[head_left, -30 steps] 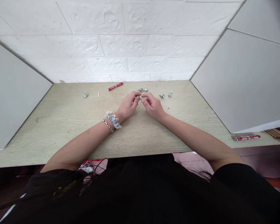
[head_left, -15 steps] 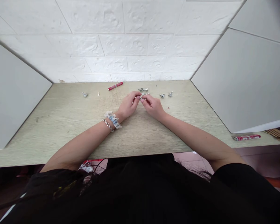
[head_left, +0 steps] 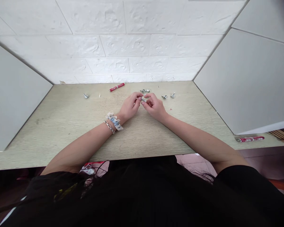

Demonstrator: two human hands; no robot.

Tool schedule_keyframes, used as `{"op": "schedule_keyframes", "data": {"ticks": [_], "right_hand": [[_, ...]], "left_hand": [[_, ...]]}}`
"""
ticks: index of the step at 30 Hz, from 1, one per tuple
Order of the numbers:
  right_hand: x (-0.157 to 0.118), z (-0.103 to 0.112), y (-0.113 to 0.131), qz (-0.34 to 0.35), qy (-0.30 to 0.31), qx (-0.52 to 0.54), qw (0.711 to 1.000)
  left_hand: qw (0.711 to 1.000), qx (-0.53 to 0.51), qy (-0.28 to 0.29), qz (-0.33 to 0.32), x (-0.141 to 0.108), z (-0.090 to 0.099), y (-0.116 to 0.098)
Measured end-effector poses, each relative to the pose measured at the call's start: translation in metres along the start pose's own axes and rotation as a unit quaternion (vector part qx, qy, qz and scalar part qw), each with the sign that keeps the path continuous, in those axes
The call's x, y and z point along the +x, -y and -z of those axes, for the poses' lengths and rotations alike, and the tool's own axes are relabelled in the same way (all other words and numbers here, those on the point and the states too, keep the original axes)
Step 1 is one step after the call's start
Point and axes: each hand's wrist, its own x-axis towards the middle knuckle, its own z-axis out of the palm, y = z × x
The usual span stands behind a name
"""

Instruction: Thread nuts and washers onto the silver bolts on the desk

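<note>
Over the far middle of the table, my left hand [head_left: 131, 104] is closed, thumb and forefinger pinching a small silver bolt [head_left: 143, 100]. My right hand [head_left: 155, 107] meets it from the other side. Its thumb is at the bolt's right end, and its forefinger is curled a little above; whether that fingertip touches is too small to tell. Just behind the fingertips lie more silver bolts [head_left: 145, 90] and a small nut [head_left: 144, 95]. To the right rest two loose bolts with wide washers, one bolt [head_left: 164, 97] on its side and another bolt [head_left: 172, 95] standing tilted.
A single bolt [head_left: 85, 96] lies at the far left. A red tube [head_left: 116, 87] is near the white brick wall [head_left: 142, 64], and a second red tube [head_left: 250, 139] lies at the right front edge. Grey panels [head_left: 248, 82] flank the wooden table [head_left: 132, 142].
My right thumb and forefinger have spread a little apart, showing more of the bolt. My left hand stays in place, still pinching.
</note>
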Motion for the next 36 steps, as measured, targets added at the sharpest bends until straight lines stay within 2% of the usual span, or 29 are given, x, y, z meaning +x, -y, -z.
{"op": "schedule_keyframes", "data": {"ticks": [11,21,27,36], "right_hand": [[0.0013,0.0039,0.0030,0.008,0.014,-0.013,1.000],[-0.0001,0.0007,0.0013,-0.010,0.007,0.001,1.000],[0.0012,0.0031,0.0020,0.007,0.019,-0.008,1.000],[0.0007,0.0023,0.0034,-0.028,0.031,-0.017,0.999]], "left_hand": [[1.000,0.000,0.001,-0.001,0.0001,-0.0006,0.0011],[1.000,0.003,-0.003,-0.005,0.0005,0.0001,0.0008],[1.000,-0.008,0.003,-0.006,0.0004,-0.0003,-0.0002],[1.000,-0.003,0.000,-0.003,0.0001,-0.0001,0.0001]]}}
